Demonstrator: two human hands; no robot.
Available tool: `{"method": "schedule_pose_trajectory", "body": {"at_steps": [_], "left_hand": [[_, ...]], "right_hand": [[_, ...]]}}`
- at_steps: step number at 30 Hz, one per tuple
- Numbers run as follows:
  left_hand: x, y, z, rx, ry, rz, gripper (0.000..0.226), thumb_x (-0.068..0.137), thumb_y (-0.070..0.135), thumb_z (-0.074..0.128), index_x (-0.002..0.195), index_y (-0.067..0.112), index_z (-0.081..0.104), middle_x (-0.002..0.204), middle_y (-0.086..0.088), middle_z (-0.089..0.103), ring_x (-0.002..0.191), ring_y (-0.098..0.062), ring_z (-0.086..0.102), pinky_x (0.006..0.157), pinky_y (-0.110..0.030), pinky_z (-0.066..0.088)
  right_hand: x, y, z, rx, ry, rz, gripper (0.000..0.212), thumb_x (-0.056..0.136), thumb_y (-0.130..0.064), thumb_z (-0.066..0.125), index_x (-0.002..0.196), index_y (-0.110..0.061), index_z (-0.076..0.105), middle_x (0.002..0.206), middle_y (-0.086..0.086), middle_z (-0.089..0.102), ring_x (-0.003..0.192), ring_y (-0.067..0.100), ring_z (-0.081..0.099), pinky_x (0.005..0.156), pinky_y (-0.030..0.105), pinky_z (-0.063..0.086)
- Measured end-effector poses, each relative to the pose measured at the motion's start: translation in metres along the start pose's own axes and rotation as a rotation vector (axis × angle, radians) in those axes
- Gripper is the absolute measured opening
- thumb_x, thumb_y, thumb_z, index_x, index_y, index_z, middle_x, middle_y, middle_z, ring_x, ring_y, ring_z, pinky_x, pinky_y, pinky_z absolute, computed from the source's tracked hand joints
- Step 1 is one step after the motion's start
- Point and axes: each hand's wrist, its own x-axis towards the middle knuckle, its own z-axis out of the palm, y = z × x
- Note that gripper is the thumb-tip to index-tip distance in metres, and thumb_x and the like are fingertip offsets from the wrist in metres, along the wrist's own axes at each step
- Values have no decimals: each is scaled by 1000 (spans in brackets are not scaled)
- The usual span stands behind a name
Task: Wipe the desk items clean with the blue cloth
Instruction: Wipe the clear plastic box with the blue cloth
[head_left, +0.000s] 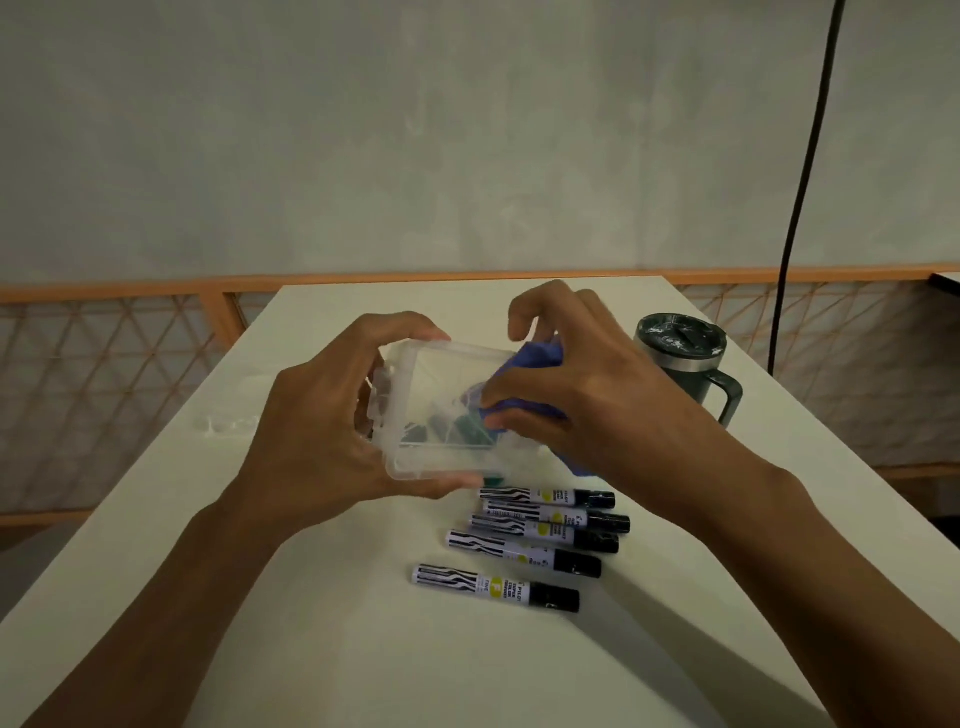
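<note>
My left hand (317, 421) grips a clear plastic box (441, 405) by its left end and holds it above the white desk (322, 623). My right hand (582, 384) holds the bunched blue cloth (535, 358) and presses it into the box's right side. Something green shows through the box's bottom, too blurred to name. Several black-capped markers (540, 535) lie side by side on the desk just below the box.
A dark green lidded mug (685, 364) with a handle stands at the desk's right edge. A clear plastic piece (228, 423) lies on the desk at the left. A black cable (800, 182) hangs at the right. An orange lattice railing (104, 364) runs behind the desk.
</note>
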Motion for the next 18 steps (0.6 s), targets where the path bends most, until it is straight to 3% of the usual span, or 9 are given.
{"method": "schedule_pose_trajectory", "body": {"at_steps": [3, 6, 9, 12, 15, 18], "left_hand": [[1, 3, 0, 37, 41, 16, 98, 49, 27, 109, 128, -6, 61, 113, -5, 69, 94, 16, 57, 80, 5, 38], [0, 8, 0, 56, 46, 34, 101, 49, 39, 110, 126, -6, 63, 116, -11, 71, 97, 19, 55, 83, 6, 36], [0, 10, -2, 47, 53, 45, 99, 54, 52, 100, 127, -4, 64, 117, -8, 71, 97, 18, 55, 84, 4, 37], [-1, 12, -1, 64, 61, 61, 99, 60, 60, 97, 129, -2, 65, 119, -4, 71, 98, 5, 62, 89, -2, 44], [-2, 13, 0, 106, 71, 60, 101, 55, 55, 104, 126, -6, 66, 111, -5, 72, 95, 15, 55, 87, 2, 38], [-4, 10, -1, 140, 85, 72, 99, 60, 61, 100, 129, -2, 66, 121, -10, 73, 95, -7, 66, 86, -16, 55]], "right_hand": [[-4, -4, 4, -96, -49, 56, 26, 96, -35, 67, 119, -30, 78, 140, 12, 48, 120, 31, 49, 87, 40, 53], [-7, -8, 9, -181, -114, 83, 31, 91, -19, 80, 118, -33, 75, 133, 14, 47, 108, 33, 50, 75, 48, 55], [-6, -13, 10, -218, -170, 68, 43, 79, -11, 88, 114, -32, 74, 125, 13, 48, 103, 31, 51, 67, 39, 47], [-6, -20, 8, -246, -231, 34, 52, 66, -7, 95, 111, -24, 75, 115, 10, 51, 93, 27, 53, 60, 33, 37], [-5, -22, 5, -219, -282, 22, 64, 49, -11, 103, 106, -18, 74, 104, 8, 56, 75, 23, 54, 44, 32, 40], [1, -15, 9, -114, -369, 114, 76, 31, -15, 106, 99, -21, 72, 92, 2, 53, 53, 21, 45, 42, 33, 47]]}}
